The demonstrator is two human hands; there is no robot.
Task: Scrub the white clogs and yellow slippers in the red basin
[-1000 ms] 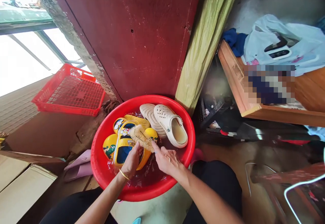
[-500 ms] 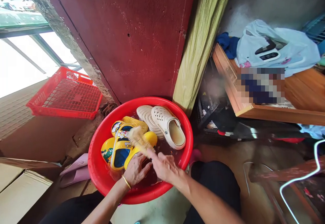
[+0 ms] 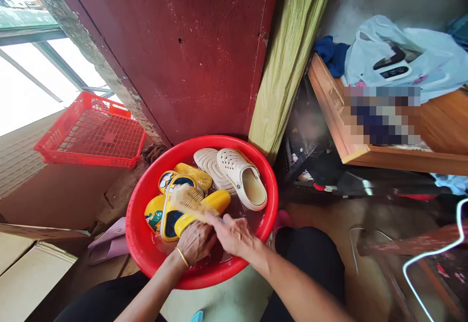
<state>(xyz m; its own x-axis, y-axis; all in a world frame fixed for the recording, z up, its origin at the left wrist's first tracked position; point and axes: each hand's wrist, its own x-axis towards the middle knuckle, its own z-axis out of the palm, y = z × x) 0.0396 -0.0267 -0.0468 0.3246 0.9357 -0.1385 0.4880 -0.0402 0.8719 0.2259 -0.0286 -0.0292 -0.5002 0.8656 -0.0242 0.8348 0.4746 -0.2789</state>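
Scrubbing yellow slipper (image 3: 199,210) in red basin (image 3: 146,249) | right hand (image 3: 234,234) wrapped around brush (image 3: 188,200) | left hand (image 3: 195,241) clasps slipper's heel | wet foam: light, bendy, likely slippery; hold by edges.

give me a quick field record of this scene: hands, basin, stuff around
left hand: holds the yellow slipper at its near end
right hand: grips the scrub brush, bristles on that slipper
red basin: water, yellow slippers, two cream clogs
left of basin: red crate, cardboard boxes
right: wooden table, white bag
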